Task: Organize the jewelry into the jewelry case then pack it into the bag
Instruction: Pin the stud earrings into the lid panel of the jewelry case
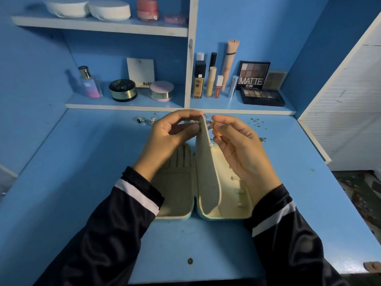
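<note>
Head view: a cream, rounded-cornered fabric jewelry case lies opened flat at the middle of the blue worktop, its front edge set back from the worktop's near edge. From its spine a cream inner flap stands upright between the two halves.

The left hand pinches the flap's top edge, fingers curled over it and thumb against its left face. The right hand sits just beside the flap on the other side. Its fingers pinch a small silvery piece of jewelry close to the flap's upper part; whether the piece touches the flap cannot be told.

Behind the hands, near the shelf lip, lie two silver rings to the left and scattered tiny studs to the right. Blue surface shows on both sides of the case, wider on the left. A white slatted panel bounds the right edge.
</note>
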The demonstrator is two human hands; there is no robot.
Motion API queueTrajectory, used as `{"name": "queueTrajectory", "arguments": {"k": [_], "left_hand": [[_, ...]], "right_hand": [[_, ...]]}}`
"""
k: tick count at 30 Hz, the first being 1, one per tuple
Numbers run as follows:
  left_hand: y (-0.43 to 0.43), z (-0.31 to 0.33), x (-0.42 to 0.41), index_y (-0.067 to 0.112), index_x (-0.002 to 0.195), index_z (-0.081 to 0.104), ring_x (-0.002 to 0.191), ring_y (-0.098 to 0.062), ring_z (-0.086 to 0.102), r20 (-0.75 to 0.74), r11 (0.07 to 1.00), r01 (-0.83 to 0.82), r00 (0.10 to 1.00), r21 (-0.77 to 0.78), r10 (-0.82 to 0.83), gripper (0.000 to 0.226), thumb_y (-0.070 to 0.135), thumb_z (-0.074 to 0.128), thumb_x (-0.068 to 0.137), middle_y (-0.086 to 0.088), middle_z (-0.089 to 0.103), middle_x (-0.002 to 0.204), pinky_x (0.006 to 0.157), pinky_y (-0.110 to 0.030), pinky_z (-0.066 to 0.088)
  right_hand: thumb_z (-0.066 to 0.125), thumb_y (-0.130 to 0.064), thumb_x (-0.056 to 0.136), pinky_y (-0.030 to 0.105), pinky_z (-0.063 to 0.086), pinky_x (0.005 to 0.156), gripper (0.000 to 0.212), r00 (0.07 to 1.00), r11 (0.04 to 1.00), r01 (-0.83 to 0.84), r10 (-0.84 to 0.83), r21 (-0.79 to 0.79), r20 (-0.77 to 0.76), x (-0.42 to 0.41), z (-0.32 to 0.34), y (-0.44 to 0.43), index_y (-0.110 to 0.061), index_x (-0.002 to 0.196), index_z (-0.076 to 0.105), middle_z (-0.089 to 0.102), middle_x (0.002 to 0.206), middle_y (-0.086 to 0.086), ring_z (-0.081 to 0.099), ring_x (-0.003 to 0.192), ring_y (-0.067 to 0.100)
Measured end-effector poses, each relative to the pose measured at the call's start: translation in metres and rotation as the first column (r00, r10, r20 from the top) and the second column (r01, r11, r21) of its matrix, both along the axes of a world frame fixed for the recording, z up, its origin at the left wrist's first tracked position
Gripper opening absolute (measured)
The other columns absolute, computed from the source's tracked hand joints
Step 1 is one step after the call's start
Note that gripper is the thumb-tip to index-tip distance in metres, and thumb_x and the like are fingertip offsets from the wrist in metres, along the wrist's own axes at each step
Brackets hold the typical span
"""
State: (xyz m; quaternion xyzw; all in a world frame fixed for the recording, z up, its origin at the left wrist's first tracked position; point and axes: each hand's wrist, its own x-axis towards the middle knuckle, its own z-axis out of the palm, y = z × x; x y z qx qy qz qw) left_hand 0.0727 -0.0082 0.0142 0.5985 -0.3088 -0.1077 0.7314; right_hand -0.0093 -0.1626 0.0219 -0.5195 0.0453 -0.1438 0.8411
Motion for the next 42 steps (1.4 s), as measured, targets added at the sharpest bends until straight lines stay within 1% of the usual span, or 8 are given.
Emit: {"name": "queueTrajectory", "arguments": {"k": [2,5,12,15,20,26,35,42], "left_hand": [[0.0000,-0.0002,0.0007,0.032,0.102,0.074,0.108,-0.021,0.068,-0.005,1.000,0.000,1.000,-0.001,0.000,0.024,0.018,0.074,0.083,0.003,0.073,0.108,0.097,-0.037,0.053],[-0.0001,-0.0004,-0.0002,0.024,0.104,0.071,0.106,-0.019,0.068,-0.027,1.000,0.000,1.000,-0.014,-0.001,0.024,0.014,0.073,0.083,0.004,0.073,0.106,0.094,-0.034,0.054],[0.0001,0.0020,-0.0022,0.017,0.106,0.068,0.103,-0.015,0.069,-0.038,1.000,0.002,0.999,-0.008,-0.003,0.027,0.014,0.068,0.080,0.008,0.074,0.102,0.089,-0.028,0.055],[-0.0003,0.0026,-0.0030,0.016,0.106,0.067,0.103,-0.014,0.069,-0.040,1.000,0.001,0.999,-0.014,-0.001,0.027,0.013,0.068,0.079,0.007,0.074,0.102,0.088,-0.027,0.055],[0.0000,0.0023,-0.0028,0.016,0.106,0.067,0.104,-0.017,0.069,-0.044,1.000,-0.001,0.999,-0.018,0.001,0.027,0.013,0.068,0.080,0.005,0.073,0.104,0.089,-0.030,0.055],[-0.0007,0.0048,-0.0046,0.015,0.106,0.066,0.100,-0.012,0.070,-0.043,1.000,0.003,0.999,-0.021,-0.004,0.027,0.012,0.067,0.079,0.008,0.074,0.100,0.085,-0.024,0.054],[0.0001,0.0065,-0.0048,0.015,0.105,0.066,0.100,-0.011,0.070,-0.042,1.000,-0.003,0.999,-0.012,0.002,0.027,0.013,0.067,0.078,0.009,0.074,0.099,0.083,-0.023,0.055],[0.0005,0.0067,-0.0055,0.017,0.105,0.066,0.100,-0.011,0.070,-0.039,1.000,-0.010,0.999,-0.005,0.010,0.027,0.015,0.068,0.078,0.010,0.074,0.099,0.082,-0.022,0.054]], "right_hand": [[0.061,0.002,0.086,0.019,0.049,0.067,0.016,1.000,1.000,-0.013,0.013,0.009,-0.001,-0.0001,-0.0016,0.0027,-0.010,0.087,0.072,0.067,0.083,0.006,0.060,0.073,0.010],[0.064,-0.002,0.081,0.019,0.048,0.067,0.011,1.000,1.000,-0.025,0.025,0.007,0.007,-0.0004,-0.0021,0.0032,-0.007,0.089,0.069,0.066,0.085,0.007,0.059,0.075,0.011],[0.063,0.000,0.085,0.020,0.045,0.067,0.011,0.996,0.998,-0.066,0.066,-0.002,0.056,0.0018,-0.0061,0.0026,-0.009,0.088,0.067,0.059,0.085,0.009,0.055,0.077,0.014],[0.060,0.002,0.088,0.020,0.045,0.067,0.012,0.995,0.998,-0.069,0.070,-0.009,0.071,0.0020,-0.0070,0.0031,-0.008,0.092,0.066,0.061,0.086,0.007,0.055,0.078,0.014],[0.059,0.002,0.089,0.020,0.046,0.067,0.012,0.996,0.998,-0.067,0.068,-0.020,0.061,0.0023,-0.0080,0.0029,-0.006,0.095,0.067,0.064,0.085,0.006,0.056,0.078,0.015],[0.063,-0.002,0.085,0.026,0.044,0.070,0.011,0.996,0.997,-0.065,0.067,-0.032,0.051,0.0033,-0.0095,0.0036,-0.007,0.094,0.069,0.062,0.084,0.010,0.056,0.073,0.015],[0.063,-0.001,0.085,0.024,0.045,0.069,0.011,0.994,0.997,-0.077,0.079,-0.031,0.073,0.0027,-0.0094,0.0054,-0.008,0.092,0.067,0.062,0.079,0.009,0.056,0.070,0.015],[0.068,-0.005,0.081,0.027,0.045,0.072,0.010,0.995,0.997,-0.070,0.072,-0.035,0.072,0.0037,-0.0107,0.0056,-0.010,0.091,0.069,0.065,0.078,0.006,0.057,0.073,0.017]]}}
